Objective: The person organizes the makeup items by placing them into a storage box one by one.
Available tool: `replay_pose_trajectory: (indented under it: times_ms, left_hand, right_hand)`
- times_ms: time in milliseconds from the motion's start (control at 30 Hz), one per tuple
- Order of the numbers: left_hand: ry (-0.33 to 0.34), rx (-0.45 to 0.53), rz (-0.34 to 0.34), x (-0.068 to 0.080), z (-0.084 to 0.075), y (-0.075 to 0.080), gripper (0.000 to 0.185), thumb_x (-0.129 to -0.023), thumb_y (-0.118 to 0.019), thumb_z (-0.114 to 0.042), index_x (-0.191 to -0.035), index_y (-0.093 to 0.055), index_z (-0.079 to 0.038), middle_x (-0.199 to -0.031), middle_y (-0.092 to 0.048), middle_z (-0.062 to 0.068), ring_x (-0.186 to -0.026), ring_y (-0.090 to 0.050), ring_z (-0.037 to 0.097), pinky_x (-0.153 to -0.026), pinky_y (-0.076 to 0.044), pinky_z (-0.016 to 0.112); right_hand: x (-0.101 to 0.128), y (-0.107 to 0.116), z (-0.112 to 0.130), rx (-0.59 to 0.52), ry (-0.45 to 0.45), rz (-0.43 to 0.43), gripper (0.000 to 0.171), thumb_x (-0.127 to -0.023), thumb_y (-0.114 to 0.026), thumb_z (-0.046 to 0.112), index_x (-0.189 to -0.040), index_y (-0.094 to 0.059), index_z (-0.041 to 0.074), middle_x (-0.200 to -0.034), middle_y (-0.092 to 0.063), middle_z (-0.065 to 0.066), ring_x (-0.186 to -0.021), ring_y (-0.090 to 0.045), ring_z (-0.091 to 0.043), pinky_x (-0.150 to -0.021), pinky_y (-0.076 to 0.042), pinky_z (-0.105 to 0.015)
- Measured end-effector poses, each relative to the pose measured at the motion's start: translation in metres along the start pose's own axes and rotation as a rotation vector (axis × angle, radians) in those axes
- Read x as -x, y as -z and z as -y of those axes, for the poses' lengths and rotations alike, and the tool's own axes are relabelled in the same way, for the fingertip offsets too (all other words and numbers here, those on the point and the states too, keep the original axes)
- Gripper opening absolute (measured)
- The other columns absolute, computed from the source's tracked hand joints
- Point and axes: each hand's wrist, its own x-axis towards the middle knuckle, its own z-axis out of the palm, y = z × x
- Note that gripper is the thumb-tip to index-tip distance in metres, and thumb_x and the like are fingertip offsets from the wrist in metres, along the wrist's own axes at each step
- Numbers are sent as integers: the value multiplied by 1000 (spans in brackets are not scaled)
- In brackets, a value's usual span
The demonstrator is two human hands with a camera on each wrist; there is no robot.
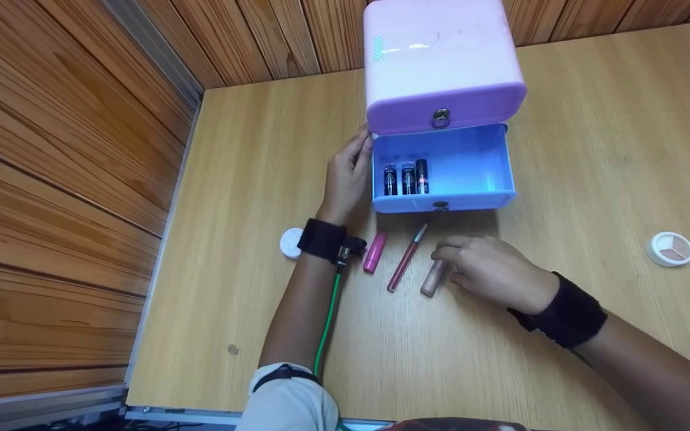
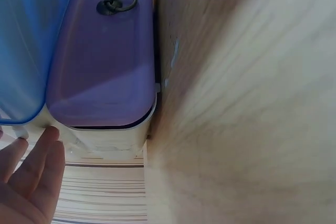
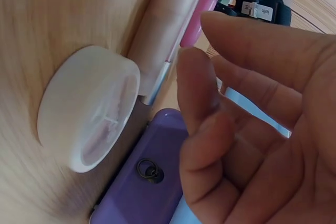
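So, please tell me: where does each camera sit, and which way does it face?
Head: on the person's head, facing forward and down at the open blue plastic drawer; the left hand, right hand and both forearms show.
Left wrist: on that wrist, facing past the left fingers toward a purple plastic drawer front with a dark ring pull.
Right wrist: on that wrist, facing past the right fingers toward a round white case; the black left wristband shows beyond.
Both wrist views share that purple front.

My bench (image 1: 590, 149) looks like smooth, grained wood, and my drawer cabinet (image 1: 444, 54) like glossy plastic with metal ring pulls (image 1: 441, 114). The straps (image 1: 569, 311) on my wrists look like matt cloth.
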Motion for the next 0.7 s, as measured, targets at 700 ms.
replay_pose_trajectory:
  times_ms: [700]
  left_hand:
    - [3, 34, 3, -1, 0, 1, 39, -103, -49, -21, -137, -52, -2, -143, -48, 9, -131, -43, 7, -105, -35, 17]
  right_hand:
    - [-3, -18, -1, -2, 77, -21, 27, -77, -64, -13, -93, -74, 6, -86, -65, -1, -78, -65, -17, -62, -54, -32]
